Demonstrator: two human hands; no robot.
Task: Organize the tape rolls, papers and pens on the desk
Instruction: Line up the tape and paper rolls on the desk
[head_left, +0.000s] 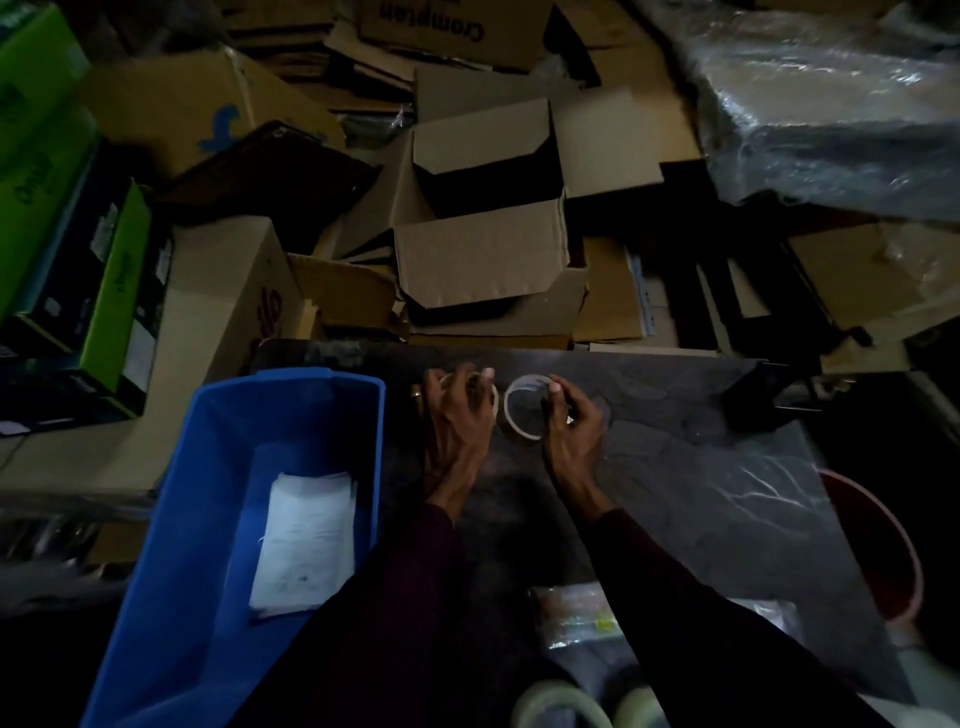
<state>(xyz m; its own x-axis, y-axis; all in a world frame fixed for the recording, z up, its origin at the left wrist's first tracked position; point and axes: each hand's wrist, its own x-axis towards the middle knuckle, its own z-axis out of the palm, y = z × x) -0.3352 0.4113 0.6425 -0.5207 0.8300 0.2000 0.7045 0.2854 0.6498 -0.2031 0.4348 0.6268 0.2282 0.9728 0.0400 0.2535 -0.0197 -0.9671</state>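
While both rolls sit side by side near the far edge of the worktop (675, 415), the step in hand looks like gathering the tape, probably for the blue bin (218, 467) on the left, where a stack of papers (306, 540) lies on the bottom.

To do it well: the right tape roll (521, 433) is a thin pale ring, likely near used up, so it will probably flex. Pinch across the wall, not just the top edge, or hook a finger through the hole. Lift both rolls straight up before swinging left so neither drags on the worktop. The bin wall is tall, so clear its rim, then lower the rolls beside the papers, not on them, to keep the sorts apart. Stacking 1 roll on the other first would free a hand.

Left hand (457, 415) covers the left tape roll (494, 404): fingers (470, 379) curl down over its top and round the rim, gripping it. Most of that roll is hidden under the palm. Right hand (571, 426) is at the right tape roll, which lies flat. Its fingers (553, 387) are bent, thumb and forefinger closed on the ring's right rim in a pinch. Something dark with a small pale tip shows in that palm, maybe a pen, too dim to tell. The 2 rolls are just beside each other; whether they touch, I cannot tell. I see no loose pens on the worktop in this dim view.
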